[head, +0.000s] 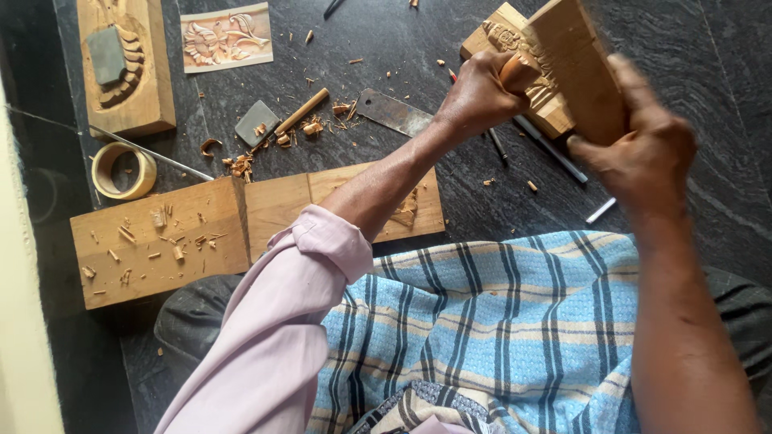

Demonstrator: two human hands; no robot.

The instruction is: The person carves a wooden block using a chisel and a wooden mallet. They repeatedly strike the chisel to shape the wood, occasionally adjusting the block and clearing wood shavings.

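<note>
My left hand (pixel 476 98) is closed around the rounded wooden handle of a chisel (pixel 519 71), which is set against a carved wooden block (pixel 503 34) on the dark stone floor. My right hand (pixel 643 149) grips a thick wooden mallet block (pixel 577 64), held tilted just above the chisel handle and covering much of the carving. The chisel's blade is hidden behind hand and mallet. A pink rolled sleeve covers my left upper arm.
Two wooden planks (pixel 161 241) (pixel 281 201) lie at the left, strewn with chips. Farther back are a carved panel (pixel 153 72), a printed pattern picture (pixel 225 36), a tape roll (pixel 123 170), a grey stone (pixel 257 122), a flat metal blade (pixel 394 111) and thin metal tools (pixel 555 153). A blue checked cloth (pixel 498 321) covers my lap.
</note>
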